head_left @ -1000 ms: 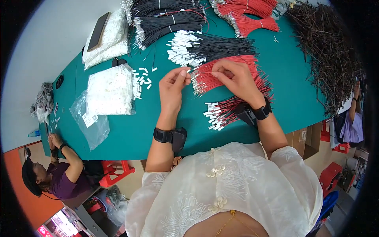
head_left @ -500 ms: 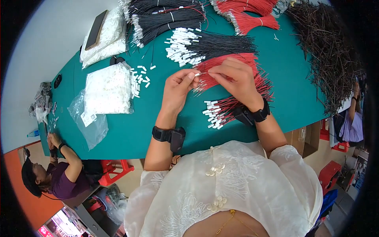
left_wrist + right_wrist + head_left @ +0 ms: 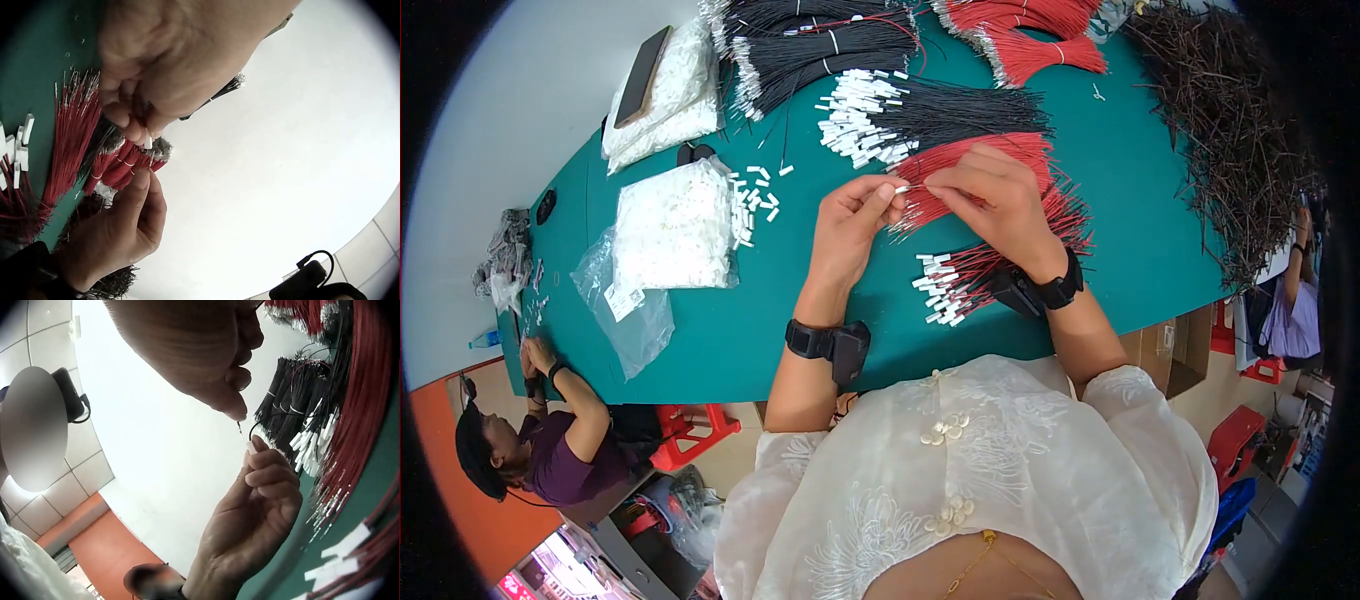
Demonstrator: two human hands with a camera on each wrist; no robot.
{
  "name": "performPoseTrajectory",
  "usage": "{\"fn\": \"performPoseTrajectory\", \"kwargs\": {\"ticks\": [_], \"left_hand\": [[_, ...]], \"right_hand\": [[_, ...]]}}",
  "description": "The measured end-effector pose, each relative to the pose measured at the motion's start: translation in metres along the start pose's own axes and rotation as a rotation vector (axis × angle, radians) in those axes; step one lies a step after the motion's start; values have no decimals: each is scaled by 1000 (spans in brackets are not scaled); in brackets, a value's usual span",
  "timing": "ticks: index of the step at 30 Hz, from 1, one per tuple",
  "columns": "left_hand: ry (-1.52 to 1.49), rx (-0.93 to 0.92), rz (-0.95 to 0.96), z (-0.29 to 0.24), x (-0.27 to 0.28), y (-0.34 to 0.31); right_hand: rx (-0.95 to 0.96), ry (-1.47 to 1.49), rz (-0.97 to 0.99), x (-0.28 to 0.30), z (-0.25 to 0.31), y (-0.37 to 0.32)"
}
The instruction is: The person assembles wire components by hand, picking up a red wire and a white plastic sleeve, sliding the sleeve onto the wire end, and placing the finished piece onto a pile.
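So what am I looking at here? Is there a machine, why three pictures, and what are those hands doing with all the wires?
There is no machine here: a person works with bare hands and wears three cameras. The big picture comes from the head camera, looking down on a green table. The other two come from cameras strapped to each wrist, close to the fingers. On the table lie bundles of red wires and black wires, a bag of white connectors and some loose connectors. The left hand pinches one connector. The right hand pinches a wire, its tip close to that connector.
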State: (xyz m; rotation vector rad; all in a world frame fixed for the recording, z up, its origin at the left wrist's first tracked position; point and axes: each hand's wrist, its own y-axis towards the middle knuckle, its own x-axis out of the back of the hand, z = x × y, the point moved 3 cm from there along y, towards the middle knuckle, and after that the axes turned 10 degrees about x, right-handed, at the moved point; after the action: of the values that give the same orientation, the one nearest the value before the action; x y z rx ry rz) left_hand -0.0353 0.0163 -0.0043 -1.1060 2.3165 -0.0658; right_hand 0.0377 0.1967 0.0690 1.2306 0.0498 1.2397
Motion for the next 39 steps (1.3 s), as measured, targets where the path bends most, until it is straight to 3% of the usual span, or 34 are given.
{"fn": "performPoseTrajectory", "kwargs": {"ticks": [22,35,39], "left_hand": [[175,-59,-47,-2,-4,-2],[264,-109,-80,-3,-7,-5],[299,-140,-137,-5,-11,-8]], "right_hand": [[-142,24,41,-2,2,-1],[-53,-3,26,-12,1,-5],[-137,49,24,-11,2,-6]]}}
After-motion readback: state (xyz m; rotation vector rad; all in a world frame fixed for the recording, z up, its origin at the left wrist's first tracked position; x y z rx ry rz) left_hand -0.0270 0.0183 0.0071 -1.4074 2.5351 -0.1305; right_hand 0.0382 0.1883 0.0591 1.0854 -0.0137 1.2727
